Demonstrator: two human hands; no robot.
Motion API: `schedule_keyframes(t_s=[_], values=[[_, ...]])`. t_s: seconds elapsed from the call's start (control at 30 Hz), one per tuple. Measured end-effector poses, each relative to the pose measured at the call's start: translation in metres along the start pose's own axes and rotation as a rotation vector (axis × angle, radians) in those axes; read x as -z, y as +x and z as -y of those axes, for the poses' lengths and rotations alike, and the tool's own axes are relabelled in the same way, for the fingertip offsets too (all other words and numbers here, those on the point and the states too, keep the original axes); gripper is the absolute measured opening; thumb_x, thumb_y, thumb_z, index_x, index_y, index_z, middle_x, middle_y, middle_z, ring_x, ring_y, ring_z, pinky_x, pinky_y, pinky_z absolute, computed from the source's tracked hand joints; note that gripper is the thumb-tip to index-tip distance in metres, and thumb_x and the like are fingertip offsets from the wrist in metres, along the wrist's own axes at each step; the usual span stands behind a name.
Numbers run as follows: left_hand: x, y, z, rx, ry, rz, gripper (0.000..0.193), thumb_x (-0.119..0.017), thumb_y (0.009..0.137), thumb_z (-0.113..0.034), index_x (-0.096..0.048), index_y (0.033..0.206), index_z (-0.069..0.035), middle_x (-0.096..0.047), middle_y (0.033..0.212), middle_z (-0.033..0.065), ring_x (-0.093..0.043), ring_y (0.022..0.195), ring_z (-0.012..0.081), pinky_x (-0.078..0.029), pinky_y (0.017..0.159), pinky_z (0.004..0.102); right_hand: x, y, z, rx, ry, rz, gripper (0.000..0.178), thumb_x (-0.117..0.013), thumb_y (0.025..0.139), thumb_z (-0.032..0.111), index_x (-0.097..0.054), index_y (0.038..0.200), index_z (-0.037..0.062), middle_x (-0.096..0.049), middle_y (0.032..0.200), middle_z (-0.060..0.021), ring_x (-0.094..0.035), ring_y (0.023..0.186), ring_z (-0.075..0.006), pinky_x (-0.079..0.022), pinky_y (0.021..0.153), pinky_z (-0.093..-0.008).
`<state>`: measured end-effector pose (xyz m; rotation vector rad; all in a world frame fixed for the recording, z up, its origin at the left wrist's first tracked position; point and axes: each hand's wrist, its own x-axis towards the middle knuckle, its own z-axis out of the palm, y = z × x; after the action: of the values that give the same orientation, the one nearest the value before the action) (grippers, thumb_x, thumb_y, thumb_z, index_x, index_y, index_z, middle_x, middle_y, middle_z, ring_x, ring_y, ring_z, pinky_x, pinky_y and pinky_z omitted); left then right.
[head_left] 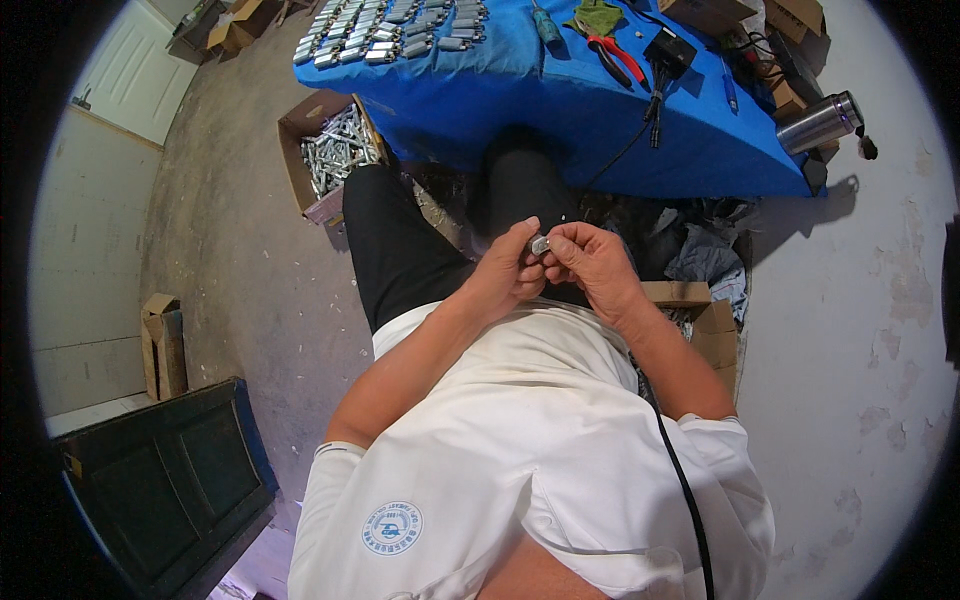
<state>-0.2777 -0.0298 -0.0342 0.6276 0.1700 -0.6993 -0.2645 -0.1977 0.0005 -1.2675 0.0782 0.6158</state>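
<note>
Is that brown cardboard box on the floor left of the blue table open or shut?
Open: the brown cardboard box has its flaps spread, showing silvery metal pieces inside.

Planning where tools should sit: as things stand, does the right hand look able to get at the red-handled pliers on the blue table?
Probably yes. The right hand and left hand pinch a small metal part over the lap; nothing stands between it and the red-handled pliers near the blue table's edge.

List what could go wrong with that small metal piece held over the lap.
1. The small metal piece is pinched only by the fingertips of the left hand and right hand, above the knees; it could slip to the floor.
2. It might drop into the rag pile beside the open cardboard box and be hard to find.
</note>
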Motion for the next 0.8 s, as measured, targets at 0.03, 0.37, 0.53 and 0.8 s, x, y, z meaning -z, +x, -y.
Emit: schedule_keyframes(t_s=[0.03, 0.37, 0.53, 0.8], values=[[0.001, 0.001, 0.001, -0.001, 0.005, -0.007, 0.046, -0.050, 0.094, -0.050, -0.040, 0.065, -0.016, -0.038, 0.052, -0.0047, -0.027, 0.041, 0.0062, -0.022, 0.039, 0.0208, -0.002, -0.001, 0.000, 0.043, -0.069, -0.032, 0.018, -0.063, 0.093, 0.019, -0.064, 0.099, 0.0023, -0.066, 0.082, -0.0039, -0.063, 0.073, -0.0074, -0.053, 0.067, -0.0202], [0.003, 0.005, 0.003, 0.011, -0.027, -0.109, 0.045, -0.052, 0.094, -0.047, -0.039, 0.063, -0.017, -0.038, 0.051, -0.0042, -0.027, 0.041, 0.0058, -0.022, 0.039, 0.0207, -0.010, -0.004, -0.006, 0.254, -0.310, -0.148, 0.020, -0.061, 0.094, 0.017, -0.067, 0.100, -0.0011, -0.069, 0.084, -0.0065, -0.066, 0.072, -0.0098, -0.054, 0.066, -0.0233], [-0.001, 0.003, -0.001, 0.023, -0.104, -0.042, 0.046, -0.053, 0.093, -0.048, -0.039, 0.061, -0.017, -0.037, 0.050, -0.0047, -0.026, 0.039, 0.0059, -0.022, 0.039, 0.0206, -0.001, -0.001, -0.008, 0.123, -0.035, -0.049, 0.020, -0.062, 0.093, 0.016, -0.066, 0.103, -0.0004, -0.070, 0.086, -0.0066, -0.066, 0.074, -0.0108, -0.054, 0.068, -0.0238], [0.000, 0.005, 0.000, 0.058, -0.076, -0.066, 0.046, -0.054, 0.092, -0.049, -0.040, 0.062, -0.017, -0.036, 0.049, -0.0056, -0.025, 0.040, 0.0067, -0.021, 0.039, 0.0214, -0.010, -0.002, -0.009, 0.326, -0.339, -0.197, 0.014, -0.065, 0.090, 0.012, -0.068, 0.094, -0.0010, -0.070, 0.080, -0.0056, -0.065, 0.069, -0.0104, -0.051, 0.063, -0.0227]])
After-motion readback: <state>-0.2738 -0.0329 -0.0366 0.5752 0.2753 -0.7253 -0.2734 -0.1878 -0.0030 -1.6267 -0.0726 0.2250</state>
